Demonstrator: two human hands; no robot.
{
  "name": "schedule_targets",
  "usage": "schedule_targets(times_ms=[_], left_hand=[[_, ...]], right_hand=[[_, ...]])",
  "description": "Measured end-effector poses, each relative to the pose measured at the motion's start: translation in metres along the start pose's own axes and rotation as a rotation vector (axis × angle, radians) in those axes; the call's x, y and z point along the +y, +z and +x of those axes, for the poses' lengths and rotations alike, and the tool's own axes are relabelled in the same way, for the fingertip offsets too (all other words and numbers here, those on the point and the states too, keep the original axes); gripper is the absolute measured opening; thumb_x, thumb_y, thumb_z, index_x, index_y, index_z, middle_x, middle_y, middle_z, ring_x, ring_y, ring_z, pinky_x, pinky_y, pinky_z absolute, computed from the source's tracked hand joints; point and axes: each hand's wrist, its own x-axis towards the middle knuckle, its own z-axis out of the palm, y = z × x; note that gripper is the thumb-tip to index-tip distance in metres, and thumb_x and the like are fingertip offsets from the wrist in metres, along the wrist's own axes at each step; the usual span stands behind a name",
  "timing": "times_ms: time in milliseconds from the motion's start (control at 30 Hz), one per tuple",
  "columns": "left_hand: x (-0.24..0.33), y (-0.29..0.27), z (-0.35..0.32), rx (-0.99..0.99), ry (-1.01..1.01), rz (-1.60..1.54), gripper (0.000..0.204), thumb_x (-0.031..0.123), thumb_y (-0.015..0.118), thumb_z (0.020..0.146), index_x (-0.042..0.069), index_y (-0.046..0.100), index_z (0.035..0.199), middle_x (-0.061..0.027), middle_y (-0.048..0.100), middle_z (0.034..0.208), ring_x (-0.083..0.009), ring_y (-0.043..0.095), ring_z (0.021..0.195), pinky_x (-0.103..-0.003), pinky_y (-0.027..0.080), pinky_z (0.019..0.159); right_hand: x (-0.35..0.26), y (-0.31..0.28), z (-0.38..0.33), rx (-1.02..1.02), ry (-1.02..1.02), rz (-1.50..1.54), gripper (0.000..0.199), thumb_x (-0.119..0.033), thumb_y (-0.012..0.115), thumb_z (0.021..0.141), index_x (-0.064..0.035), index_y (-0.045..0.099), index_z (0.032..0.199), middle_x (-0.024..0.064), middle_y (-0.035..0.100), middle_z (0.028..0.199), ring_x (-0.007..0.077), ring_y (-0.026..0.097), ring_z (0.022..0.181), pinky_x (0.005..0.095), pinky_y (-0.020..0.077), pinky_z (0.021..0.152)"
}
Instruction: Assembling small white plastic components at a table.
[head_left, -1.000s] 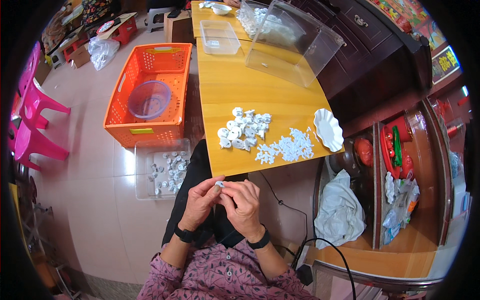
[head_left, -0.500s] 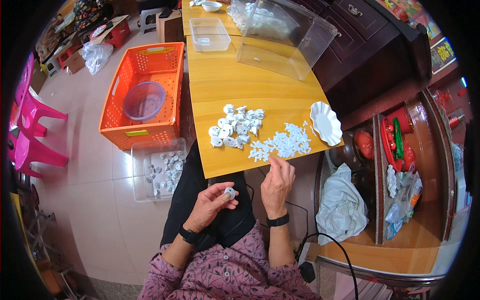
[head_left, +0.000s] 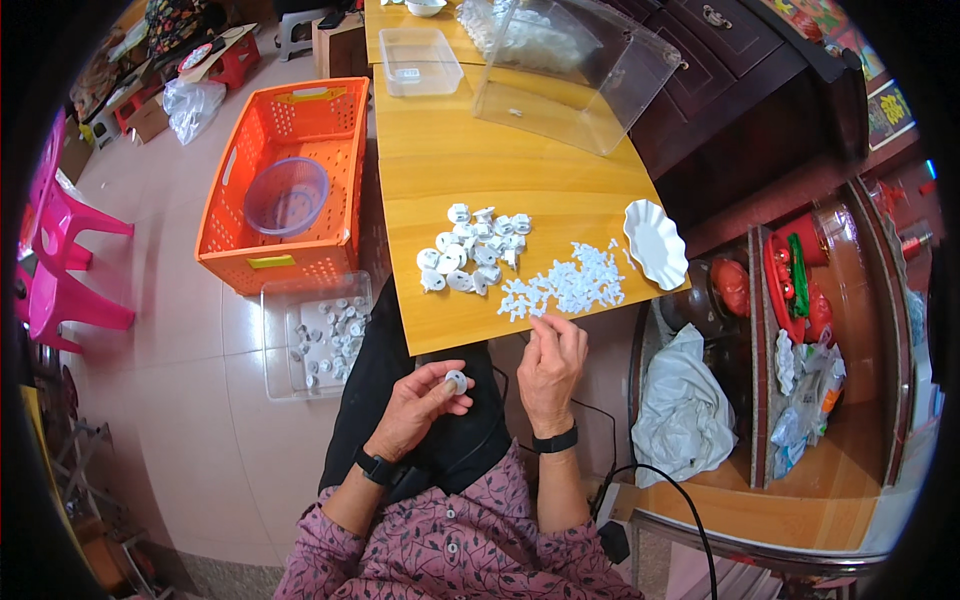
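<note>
My left hand is over my lap, its thumb and fingers closed on a round white plastic piece with a small hole. Just at the table's front edge, my right hand has its fingertips drawn together; what they hold, if anything, is too small to tell. Beside those fingertips a heap of tiny white plastic parts is spread on the yellow wooden table. To its left lies a cluster of larger round white plastic pieces, much like the one in my left hand.
A scalloped white dish sits at the table's right edge. Farther back are a clear tub and a large clear box. An orange crate and a clear bin with grey-white pieces stand left. A shelf unit is right.
My right hand has shifted very slightly left at the table edge. The left hand keeps hold of the round piece, now turned a little. The view has tilted slightly.
</note>
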Motion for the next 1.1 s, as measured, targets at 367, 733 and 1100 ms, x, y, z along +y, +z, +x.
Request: schedule_targets(times_ms=[367, 733, 1100], left_hand=[[0.002, -0.003, -0.001, 0.015, 0.002, 0.010, 0.037, 0.014, 0.060, 0.100, 0.000, 0.056, 0.134, -0.0175, 0.067, 0.117, -0.0211, 0.070, 0.094, -0.032, 0.059, 0.082], [0.000, -0.003, -0.001, -0.009, 0.003, -0.040, 0.036, 0.014, 0.059, 0.101, 0.000, 0.056, 0.134, -0.0179, 0.067, 0.118, -0.0206, 0.070, 0.095, -0.032, 0.059, 0.084], [0.000, -0.003, -0.002, -0.023, 0.010, -0.047, 0.036, 0.014, 0.059, 0.101, 0.001, 0.055, 0.134, -0.0177, 0.067, 0.119, -0.0209, 0.070, 0.095, -0.031, 0.059, 0.084]], right_hand=[[-0.013, 0.007, -0.001, -0.065, -0.112, -0.027, 0.027, -0.001, 0.068, 0.081, -0.0063, 0.069, 0.108, 0.0080, 0.060, 0.104, 0.0270, 0.057, 0.093, 0.0422, 0.0430, 0.080], [-0.008, 0.005, 0.001, -0.069, -0.100, 0.098, 0.012, 0.000, 0.070, 0.082, -0.0043, 0.068, 0.093, 0.0087, 0.063, 0.100, 0.0289, 0.059, 0.094, 0.0413, 0.0464, 0.080], [-0.003, 0.012, 0.003, 0.000, -0.003, 0.239, 0.009, 0.002, 0.062, 0.088, 0.0001, 0.060, 0.096, 0.0151, 0.062, 0.097, 0.0327, 0.060, 0.093, 0.0431, 0.0488, 0.081]])
